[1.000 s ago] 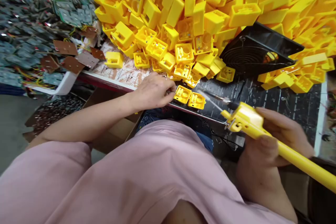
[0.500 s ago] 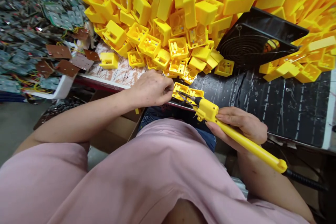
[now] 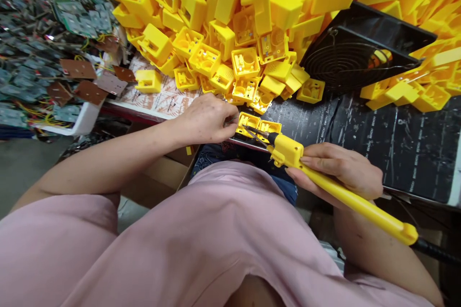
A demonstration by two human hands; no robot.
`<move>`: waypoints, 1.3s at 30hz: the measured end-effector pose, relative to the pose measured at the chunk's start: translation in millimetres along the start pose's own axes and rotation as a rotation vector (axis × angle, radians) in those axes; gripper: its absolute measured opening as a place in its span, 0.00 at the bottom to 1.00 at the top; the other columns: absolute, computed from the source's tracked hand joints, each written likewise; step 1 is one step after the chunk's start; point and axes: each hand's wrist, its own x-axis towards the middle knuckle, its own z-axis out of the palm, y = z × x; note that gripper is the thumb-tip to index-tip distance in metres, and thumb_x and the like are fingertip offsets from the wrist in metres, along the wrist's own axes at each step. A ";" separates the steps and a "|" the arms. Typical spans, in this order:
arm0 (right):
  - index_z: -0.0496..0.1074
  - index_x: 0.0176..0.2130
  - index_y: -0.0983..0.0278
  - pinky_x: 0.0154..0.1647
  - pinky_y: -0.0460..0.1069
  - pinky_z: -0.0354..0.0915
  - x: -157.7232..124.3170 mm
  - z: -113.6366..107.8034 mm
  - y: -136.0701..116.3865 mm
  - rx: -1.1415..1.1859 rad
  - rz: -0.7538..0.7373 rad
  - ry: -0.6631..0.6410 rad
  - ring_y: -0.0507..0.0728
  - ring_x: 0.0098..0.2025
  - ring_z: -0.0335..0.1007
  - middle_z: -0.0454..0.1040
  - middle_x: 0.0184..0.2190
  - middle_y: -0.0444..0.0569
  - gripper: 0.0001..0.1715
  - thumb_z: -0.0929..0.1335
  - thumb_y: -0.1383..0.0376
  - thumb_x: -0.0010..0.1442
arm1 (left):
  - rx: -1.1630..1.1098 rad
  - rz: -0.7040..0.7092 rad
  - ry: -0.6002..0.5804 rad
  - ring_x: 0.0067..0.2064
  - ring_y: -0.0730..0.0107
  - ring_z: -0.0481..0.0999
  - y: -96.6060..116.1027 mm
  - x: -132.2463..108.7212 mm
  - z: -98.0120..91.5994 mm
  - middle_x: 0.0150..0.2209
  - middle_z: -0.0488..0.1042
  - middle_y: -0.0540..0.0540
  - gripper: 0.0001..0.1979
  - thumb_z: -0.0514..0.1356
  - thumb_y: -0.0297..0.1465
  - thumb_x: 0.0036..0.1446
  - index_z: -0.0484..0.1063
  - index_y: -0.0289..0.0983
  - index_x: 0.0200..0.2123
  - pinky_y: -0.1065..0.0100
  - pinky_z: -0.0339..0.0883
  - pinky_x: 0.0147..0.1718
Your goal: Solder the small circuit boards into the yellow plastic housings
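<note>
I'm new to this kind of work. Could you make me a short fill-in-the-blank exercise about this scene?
1. The right hand holds a tool with a handle coloured ____.
2. The tool's tip is over a small case beside the ____ hand.
3. The fan near the yellow pile is coloured ____.
4. The shirt is coloured ____.

Missing words: yellow; left; black; pink.

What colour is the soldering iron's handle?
The soldering iron's handle is yellow; it shows best in the current head view.
</note>
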 end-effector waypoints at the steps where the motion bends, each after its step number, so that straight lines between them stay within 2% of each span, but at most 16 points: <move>1: 0.72 0.37 0.64 0.22 0.42 0.73 0.4 -0.1 0.1 0.006 -0.006 0.009 0.54 0.27 0.79 0.79 0.27 0.48 0.13 0.78 0.68 0.58 | -0.021 -0.006 0.007 0.32 0.61 0.79 -0.5 -0.1 0.1 0.28 0.81 0.47 0.14 0.55 0.34 0.53 0.81 0.39 0.31 0.65 0.58 0.32; 8: 0.72 0.37 0.63 0.24 0.42 0.73 0.4 7.2 3.2 0.003 -0.032 -0.005 0.52 0.27 0.78 0.78 0.26 0.46 0.15 0.80 0.68 0.56 | -0.013 0.017 -0.014 0.31 0.63 0.78 -1.9 1.8 1.1 0.26 0.80 0.47 0.13 0.55 0.33 0.53 0.81 0.39 0.31 0.65 0.60 0.33; 11: 0.72 0.35 0.63 0.21 0.41 0.71 4.2 3.7 3.3 0.021 -0.043 -0.042 0.52 0.26 0.78 0.78 0.26 0.45 0.15 0.80 0.69 0.54 | 0.009 0.006 -0.018 0.30 0.64 0.77 -0.6 3.0 0.2 0.26 0.79 0.48 0.12 0.56 0.33 0.53 0.80 0.39 0.30 0.66 0.60 0.32; 17: 0.73 0.35 0.59 0.19 0.43 0.70 4.7 -19.4 -1.6 -0.102 0.101 -0.070 0.51 0.24 0.76 0.79 0.28 0.44 0.07 0.74 0.63 0.64 | 0.060 0.001 -0.025 0.30 0.64 0.78 4.1 4.8 -3.4 0.25 0.79 0.49 0.10 0.58 0.32 0.51 0.80 0.40 0.28 0.67 0.56 0.29; 21: 0.73 0.36 0.61 0.23 0.44 0.74 -4.6 -12.6 -4.0 -0.074 0.182 -0.038 0.52 0.25 0.76 0.79 0.29 0.44 0.09 0.76 0.70 0.58 | 0.056 -0.020 -0.048 0.30 0.63 0.77 6.3 5.8 -5.9 0.25 0.78 0.49 0.09 0.58 0.31 0.51 0.79 0.39 0.28 0.67 0.57 0.30; 25: 0.73 0.37 0.62 0.23 0.45 0.73 -11.6 -1.9 -3.1 -0.020 0.121 0.045 0.53 0.28 0.78 0.79 0.29 0.44 0.16 0.79 0.73 0.52 | 0.057 -0.012 -0.044 0.31 0.63 0.77 7.3 7.1 -5.2 0.24 0.77 0.48 0.09 0.58 0.31 0.51 0.79 0.39 0.28 0.66 0.59 0.32; 27: 0.75 0.40 0.62 0.23 0.45 0.74 -14.5 -0.2 -2.3 -0.006 0.116 0.075 0.54 0.28 0.79 0.79 0.30 0.45 0.17 0.79 0.72 0.52 | 0.060 0.006 -0.026 0.32 0.62 0.77 6.9 6.9 -3.4 0.25 0.77 0.47 0.09 0.58 0.31 0.51 0.78 0.38 0.28 0.64 0.60 0.34; 29: 0.77 0.47 0.60 0.26 0.46 0.76 -18.7 0.7 -1.6 -0.060 0.164 0.110 0.55 0.30 0.80 0.81 0.32 0.45 0.20 0.79 0.69 0.55 | 0.055 0.031 -0.008 0.33 0.61 0.77 5.1 4.5 -0.6 0.26 0.77 0.47 0.09 0.57 0.32 0.52 0.78 0.38 0.29 0.62 0.62 0.37; 33: 0.73 0.61 0.53 0.32 0.51 0.79 -30.8 3.3 2.1 -0.154 0.251 0.155 0.57 0.32 0.82 0.84 0.40 0.45 0.35 0.79 0.63 0.57 | -0.041 0.088 0.119 0.39 0.59 0.79 -2.5 -7.1 10.2 0.32 0.80 0.45 0.11 0.57 0.35 0.56 0.78 0.37 0.34 0.58 0.66 0.46; 36: 0.72 0.63 0.52 0.33 0.50 0.79 -38.6 4.4 6.2 -0.141 0.237 0.194 0.57 0.32 0.82 0.84 0.41 0.44 0.40 0.80 0.62 0.55 | -0.141 0.099 0.244 0.43 0.60 0.79 -8.3 -15.9 22.0 0.38 0.82 0.44 0.12 0.54 0.34 0.62 0.77 0.37 0.37 0.56 0.66 0.53; 39: 0.74 0.62 0.52 0.31 0.50 0.78 -41.9 3.7 7.7 -0.158 0.244 0.229 0.57 0.31 0.81 0.83 0.39 0.43 0.37 0.80 0.62 0.55 | -0.178 0.075 0.284 0.48 0.60 0.80 -12.7 -20.7 29.8 0.41 0.83 0.44 0.12 0.54 0.33 0.66 0.77 0.38 0.36 0.53 0.64 0.59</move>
